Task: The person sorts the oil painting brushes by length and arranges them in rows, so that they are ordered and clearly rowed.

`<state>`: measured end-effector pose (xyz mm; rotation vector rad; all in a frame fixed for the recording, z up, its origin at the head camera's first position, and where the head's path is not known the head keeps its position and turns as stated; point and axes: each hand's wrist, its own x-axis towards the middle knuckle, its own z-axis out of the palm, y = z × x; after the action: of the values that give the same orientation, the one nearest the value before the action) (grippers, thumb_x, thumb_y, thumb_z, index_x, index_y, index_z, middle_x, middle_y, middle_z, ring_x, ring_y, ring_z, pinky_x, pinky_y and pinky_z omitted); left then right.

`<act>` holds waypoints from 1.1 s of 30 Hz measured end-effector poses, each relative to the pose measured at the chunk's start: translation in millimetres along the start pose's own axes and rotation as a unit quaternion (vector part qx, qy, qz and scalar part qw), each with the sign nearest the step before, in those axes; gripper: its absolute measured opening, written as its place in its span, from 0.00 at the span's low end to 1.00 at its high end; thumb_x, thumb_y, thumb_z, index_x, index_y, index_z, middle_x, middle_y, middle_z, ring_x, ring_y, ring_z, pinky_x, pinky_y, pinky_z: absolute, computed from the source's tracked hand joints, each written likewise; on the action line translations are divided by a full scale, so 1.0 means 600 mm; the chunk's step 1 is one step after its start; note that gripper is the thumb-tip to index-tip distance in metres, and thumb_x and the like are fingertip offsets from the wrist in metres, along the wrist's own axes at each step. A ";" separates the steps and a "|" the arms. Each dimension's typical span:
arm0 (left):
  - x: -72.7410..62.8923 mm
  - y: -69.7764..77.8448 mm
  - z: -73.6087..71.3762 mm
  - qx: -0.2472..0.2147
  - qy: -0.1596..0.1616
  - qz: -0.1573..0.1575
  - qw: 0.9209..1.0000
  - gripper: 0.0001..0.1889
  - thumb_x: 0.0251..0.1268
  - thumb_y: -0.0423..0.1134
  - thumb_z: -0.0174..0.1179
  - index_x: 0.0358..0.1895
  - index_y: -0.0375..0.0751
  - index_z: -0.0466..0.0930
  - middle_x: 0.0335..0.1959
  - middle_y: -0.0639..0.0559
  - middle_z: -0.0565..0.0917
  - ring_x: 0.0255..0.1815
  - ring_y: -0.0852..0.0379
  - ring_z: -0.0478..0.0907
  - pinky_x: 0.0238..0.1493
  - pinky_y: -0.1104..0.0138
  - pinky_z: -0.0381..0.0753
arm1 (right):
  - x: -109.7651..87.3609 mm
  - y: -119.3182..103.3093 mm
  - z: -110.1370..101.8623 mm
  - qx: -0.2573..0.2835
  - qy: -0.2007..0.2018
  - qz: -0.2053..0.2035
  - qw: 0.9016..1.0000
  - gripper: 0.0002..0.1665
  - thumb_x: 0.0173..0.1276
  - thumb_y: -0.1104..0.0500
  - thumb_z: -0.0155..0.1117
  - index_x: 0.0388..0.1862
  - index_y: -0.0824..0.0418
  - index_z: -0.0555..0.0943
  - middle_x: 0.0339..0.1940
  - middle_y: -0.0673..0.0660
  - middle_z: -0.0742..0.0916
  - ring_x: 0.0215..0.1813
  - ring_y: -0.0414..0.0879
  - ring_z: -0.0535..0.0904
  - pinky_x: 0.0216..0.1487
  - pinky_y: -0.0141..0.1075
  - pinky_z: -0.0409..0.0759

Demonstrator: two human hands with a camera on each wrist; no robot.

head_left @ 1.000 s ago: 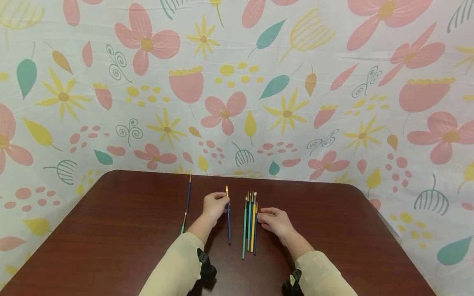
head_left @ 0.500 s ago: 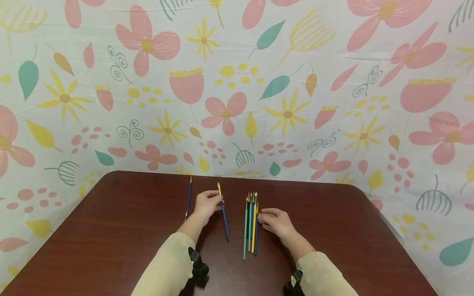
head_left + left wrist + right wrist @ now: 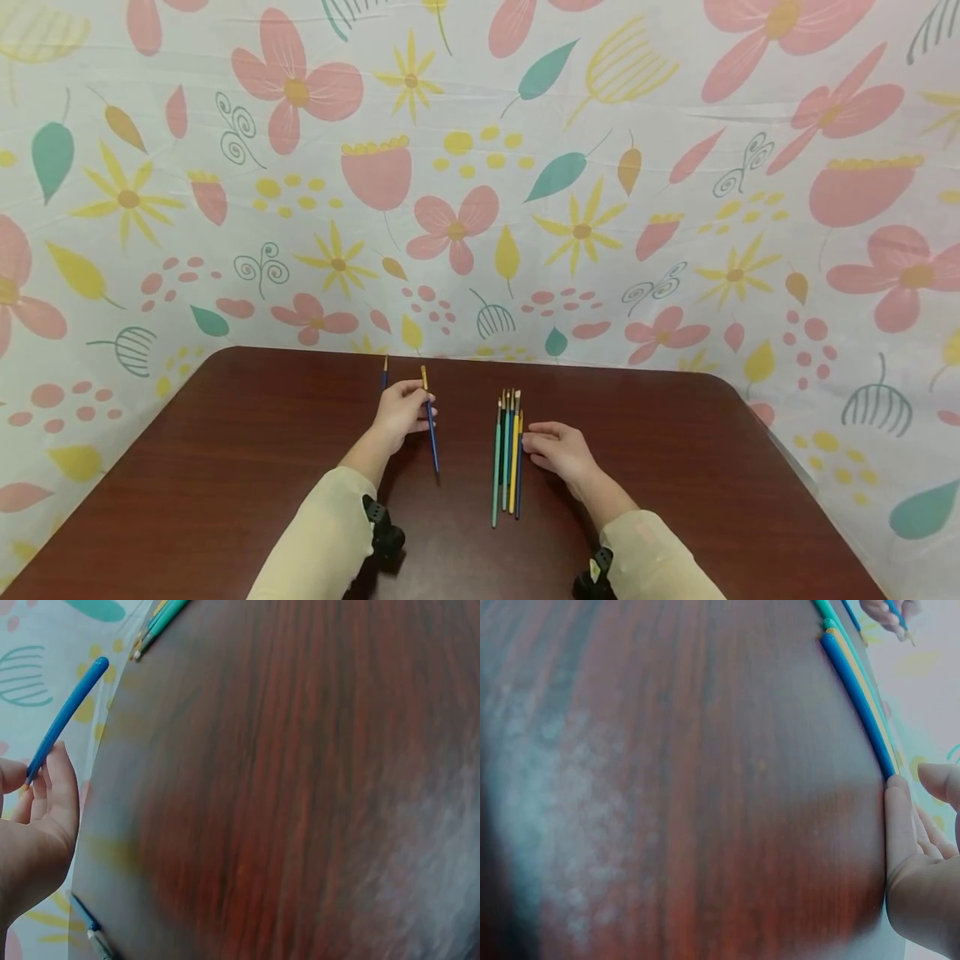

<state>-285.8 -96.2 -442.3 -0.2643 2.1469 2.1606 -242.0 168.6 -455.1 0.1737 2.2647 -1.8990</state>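
My left hand pinches a blue paintbrush between thumb and fingers, bristle end pointing away. In the left wrist view, the handle of that blue brush sticks up past the fingers. My right hand rests at the right side of a row of paintbrushes with green, yellow and blue handles. Its fingertips touch the outermost blue brush, while the thumb stands apart. Beyond my left hand another blue paintbrush lies near the far edge, partly hidden by the hand.
All of this is on a dark reddish-brown wooden table with rounded far corners. Directly behind it hangs a white flower-patterned cloth. A silver-and-dark brush end shows low in the left wrist view.
My left hand has carried the blue paintbrush left, away from the row, and now covers more of the brush lying at the far left. The right hand has stayed in place.
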 end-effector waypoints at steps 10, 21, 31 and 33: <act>0.006 0.018 -0.028 0.003 0.014 0.000 1.000 0.24 0.69 0.31 0.50 0.67 0.32 0.62 0.56 0.31 0.74 0.44 0.44 0.80 0.42 0.61 0.85 | 0.002 0.001 -0.001 0.000 0.001 0.006 1.000 0.23 0.65 0.62 0.60 0.57 0.71 0.73 0.48 0.65 0.85 0.47 0.48 0.83 0.52 0.46 0.81; 0.020 0.028 -0.071 0.019 0.046 0.012 0.999 0.22 0.68 0.31 0.52 0.64 0.30 0.67 0.58 0.31 0.75 0.54 0.42 0.78 0.45 0.65 0.84 | 0.002 -0.002 -0.001 -0.005 -0.007 0.001 1.000 0.24 0.65 0.62 0.61 0.59 0.71 0.72 0.51 0.67 0.84 0.48 0.49 0.83 0.53 0.46 0.81; 0.029 0.021 -0.102 0.032 0.113 0.007 0.993 0.18 0.66 0.34 0.56 0.58 0.34 0.76 0.54 0.35 0.78 0.43 0.50 0.84 0.44 0.65 0.84 | 0.005 0.001 0.001 -0.007 -0.003 0.000 1.000 0.23 0.65 0.62 0.60 0.58 0.69 0.73 0.51 0.66 0.84 0.48 0.49 0.83 0.53 0.46 0.81; 0.031 0.019 -0.109 0.031 0.123 0.006 0.992 0.17 0.66 0.34 0.56 0.57 0.34 0.77 0.54 0.35 0.77 0.41 0.52 0.84 0.44 0.64 0.84 | 0.003 0.001 0.002 -0.004 -0.002 0.002 1.000 0.23 0.65 0.62 0.60 0.58 0.70 0.73 0.51 0.66 0.84 0.48 0.49 0.83 0.53 0.45 0.81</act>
<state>-302.0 -162.6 -434.3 -0.5405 2.3416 2.1617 -243.8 167.8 -456.0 0.1727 2.2671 -1.8856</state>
